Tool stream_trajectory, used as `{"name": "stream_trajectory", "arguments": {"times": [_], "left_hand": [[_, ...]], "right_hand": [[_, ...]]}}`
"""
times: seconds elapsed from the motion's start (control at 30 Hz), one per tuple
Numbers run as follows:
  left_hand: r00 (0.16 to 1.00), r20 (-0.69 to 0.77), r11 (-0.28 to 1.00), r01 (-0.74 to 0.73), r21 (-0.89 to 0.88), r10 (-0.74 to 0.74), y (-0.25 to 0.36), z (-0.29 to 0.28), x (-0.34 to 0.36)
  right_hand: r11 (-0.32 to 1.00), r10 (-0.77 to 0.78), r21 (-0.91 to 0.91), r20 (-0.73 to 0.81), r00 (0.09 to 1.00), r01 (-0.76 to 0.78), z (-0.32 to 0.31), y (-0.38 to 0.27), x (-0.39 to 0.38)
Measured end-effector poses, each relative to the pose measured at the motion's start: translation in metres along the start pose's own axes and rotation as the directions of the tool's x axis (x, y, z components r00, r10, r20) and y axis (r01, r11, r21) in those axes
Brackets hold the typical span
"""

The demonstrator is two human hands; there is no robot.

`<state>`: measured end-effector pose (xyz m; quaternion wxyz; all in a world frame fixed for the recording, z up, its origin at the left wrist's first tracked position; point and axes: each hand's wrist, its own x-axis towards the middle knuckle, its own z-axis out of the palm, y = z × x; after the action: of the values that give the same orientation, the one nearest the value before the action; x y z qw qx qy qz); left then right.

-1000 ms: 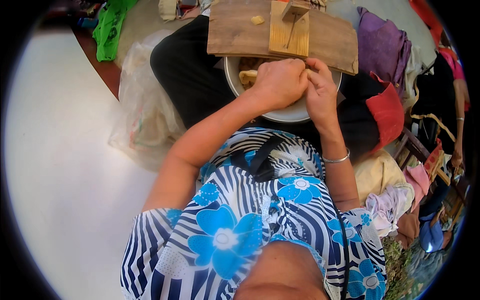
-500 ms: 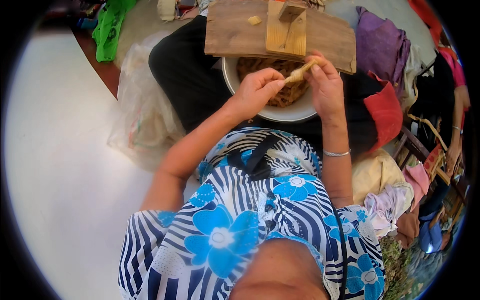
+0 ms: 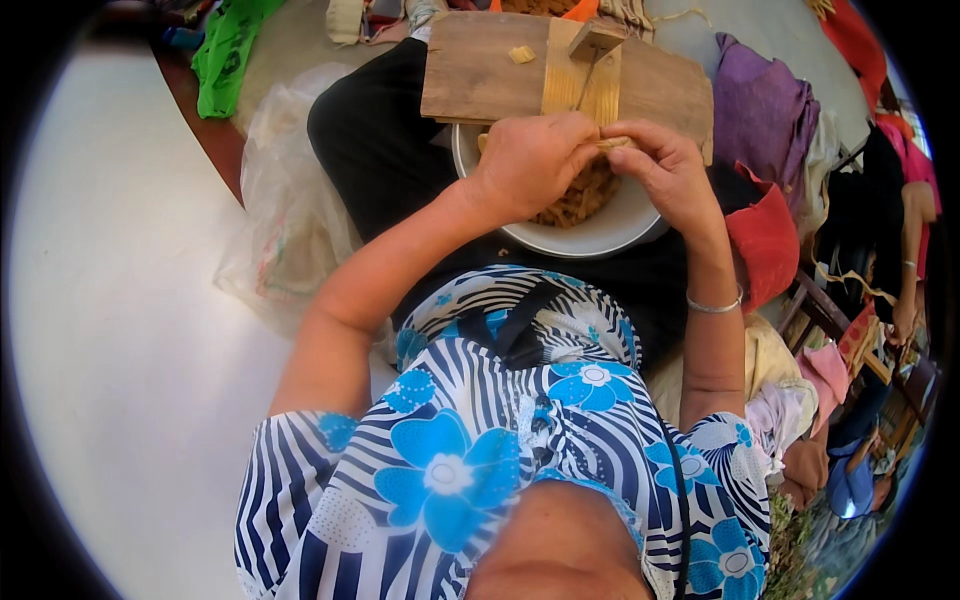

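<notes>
Left hand (image 3: 535,165) is now right beside right hand (image 3: 680,165), half-second-ago gap gone; right pinches the pale strip (image 3: 615,144) over the bowl (image 3: 577,244), left's grip hidden, can't tell, so strip looks mid-work.

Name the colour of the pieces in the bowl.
The pieces are brown, seen best in the head view.

At upper centre, your black-trousered lap (image 3: 370,150) carries a pale bowl (image 3: 575,245) with brown strips (image 3: 583,203) in it. A wooden board (image 3: 660,95) spans the bowl's upper edge, though you can't tell from here what props it; on it lie a lighter wood plate (image 3: 562,80) and a small yellowish piece (image 3: 521,55). Upper right, purple cloth (image 3: 762,110) rests on grey floor (image 3: 780,28).
</notes>
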<state>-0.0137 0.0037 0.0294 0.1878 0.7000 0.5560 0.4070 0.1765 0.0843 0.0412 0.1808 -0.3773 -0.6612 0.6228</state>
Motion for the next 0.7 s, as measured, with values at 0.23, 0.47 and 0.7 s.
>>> {"name": "stream_trajectory", "arguments": {"times": [0.23,0.47,0.7], "left_hand": [[0.885,0.316,0.832,0.442,-0.335,-0.343,-0.031,-0.030,0.015],[0.868,0.300,0.753,0.493,-0.436,-0.395,-0.071,-0.024,0.035],[0.889,0.218,0.808,0.457,-0.372,-0.403,-0.080,-0.024,0.047]], "right_hand": [[0.999,-0.030,0.024,-0.231,0.972,0.037,-0.015,0.008,0.010],[0.995,-0.087,0.021,-0.332,0.939,0.100,0.008,0.006,0.029],[0.990,-0.123,-0.104,-0.348,0.930,0.092,0.010,0.014,0.043]]}}
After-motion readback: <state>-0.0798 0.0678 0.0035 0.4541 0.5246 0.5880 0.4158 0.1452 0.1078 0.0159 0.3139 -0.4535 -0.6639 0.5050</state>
